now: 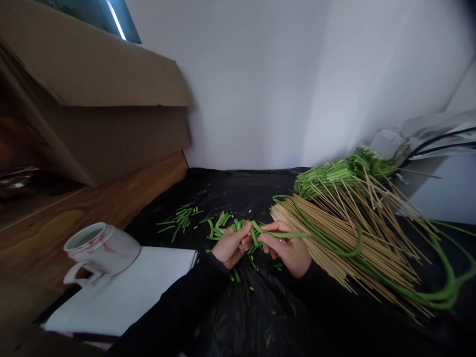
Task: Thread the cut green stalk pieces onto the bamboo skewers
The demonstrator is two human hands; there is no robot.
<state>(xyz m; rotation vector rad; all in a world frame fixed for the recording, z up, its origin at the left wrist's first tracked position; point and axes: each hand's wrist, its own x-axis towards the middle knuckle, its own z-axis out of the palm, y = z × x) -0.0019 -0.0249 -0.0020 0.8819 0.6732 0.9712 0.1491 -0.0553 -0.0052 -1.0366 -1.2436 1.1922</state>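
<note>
My left hand [232, 244] is closed, thumb and fingers pinched at the end of a long green stem that looks like a garlic scape [300, 235]. Close beside it, my right hand [288, 246] grips the same stem between thumb and fingers, and the rest of it runs off to the right. Short cut pieces of scape [222, 219] lie under and behind both hands. Whether the left fingers also hold a short piece or a skewer is hidden. Whole long scapes [403, 293] curve over a heap of thin bamboo skewers [334, 238] at the right.
Behind the skewers lies a stack of skewered green pieces [323, 177]. Black plastic sheeting [245, 186] covers the work surface. At left, a white mug [107, 250] stands on a folded white sheet [148, 282], below a large cardboard box [122, 99]. A pale wall [260, 89] closes off the back.
</note>
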